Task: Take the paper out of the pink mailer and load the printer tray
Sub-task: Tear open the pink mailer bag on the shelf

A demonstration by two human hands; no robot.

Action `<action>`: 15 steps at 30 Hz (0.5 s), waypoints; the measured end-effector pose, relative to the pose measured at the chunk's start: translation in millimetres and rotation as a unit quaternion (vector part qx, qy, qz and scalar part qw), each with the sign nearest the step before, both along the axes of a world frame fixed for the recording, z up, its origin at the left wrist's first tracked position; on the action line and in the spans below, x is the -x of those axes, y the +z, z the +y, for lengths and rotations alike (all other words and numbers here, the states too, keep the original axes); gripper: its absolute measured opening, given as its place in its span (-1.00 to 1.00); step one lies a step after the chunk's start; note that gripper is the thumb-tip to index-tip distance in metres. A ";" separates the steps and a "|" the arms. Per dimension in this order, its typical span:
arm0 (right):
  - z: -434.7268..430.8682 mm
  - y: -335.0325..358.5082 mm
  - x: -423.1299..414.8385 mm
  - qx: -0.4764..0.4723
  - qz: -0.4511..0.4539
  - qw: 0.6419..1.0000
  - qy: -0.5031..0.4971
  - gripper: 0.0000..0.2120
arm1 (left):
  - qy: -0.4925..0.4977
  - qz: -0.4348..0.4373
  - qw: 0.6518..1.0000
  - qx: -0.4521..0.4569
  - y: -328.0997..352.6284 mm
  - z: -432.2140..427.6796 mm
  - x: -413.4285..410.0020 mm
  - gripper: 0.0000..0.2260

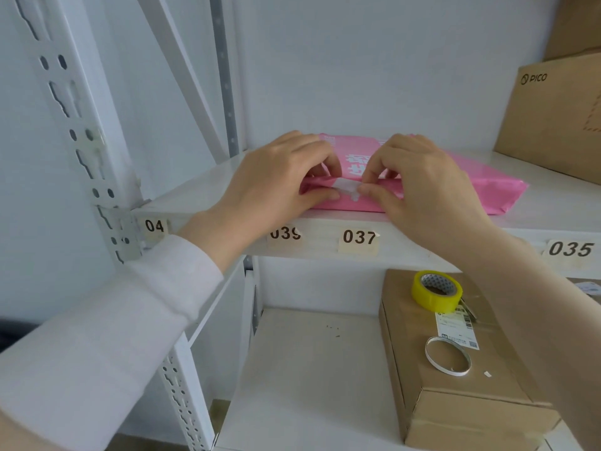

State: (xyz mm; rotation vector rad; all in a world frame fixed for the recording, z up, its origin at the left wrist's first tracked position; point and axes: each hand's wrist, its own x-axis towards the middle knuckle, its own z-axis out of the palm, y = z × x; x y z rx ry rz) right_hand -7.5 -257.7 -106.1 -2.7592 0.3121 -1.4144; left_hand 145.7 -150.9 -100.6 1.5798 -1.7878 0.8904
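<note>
- Pink mailer (pixel 468 187) lies at the shelf's (pixel 195 190) near edge; bare shelf to its left.
- Left hand (pixel 276 180) and right hand (pixel 419 187): fingertips pinching the mailer's near flap.

A stockroom or parcel storage area, going by the white slotted-steel shelving upright (pixel 70 102) and white shelf boards (pixel 325 245) edged with numbered paper labels (pixel 358 237) reading 04, 039, 037, 035. Stacked with brown cardboard shipping cartons (pixel 455 369), one bearing a printed courier label (pixel 457 330), another marked PICO (pixel 553 109). Packing supplies too: a yellow roll of tape (pixel 436 290) resting on a carton.
</note>
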 end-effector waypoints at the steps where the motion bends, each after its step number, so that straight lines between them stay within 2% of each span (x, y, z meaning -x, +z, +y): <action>1: 0.3 1.3 0.3 -0.002 0.005 1.000 0.002 -0.90 | -0.002 0.018 1.000 -0.007 0.1 -0.9 -0.2 -0.82; 8: -0.1 -3.7 -1.4 0.003 -0.025 1.000 0.014 -0.87 | -0.017 0.130 0.990 -0.052 3.2 -4.2 0.7 -0.81; 12: 6.0 -10.9 -6.3 0.064 -0.050 0.996 -0.020 -0.76 | -0.010 0.141 0.988 -0.058 4.7 -3.6 3.4 -0.82; 15: 7.6 -11.1 -14.1 0.070 -0.087 0.993 -0.026 -0.79 | -0.002 0.139 0.989 -0.046 3.5 -3.1 4.0 -0.83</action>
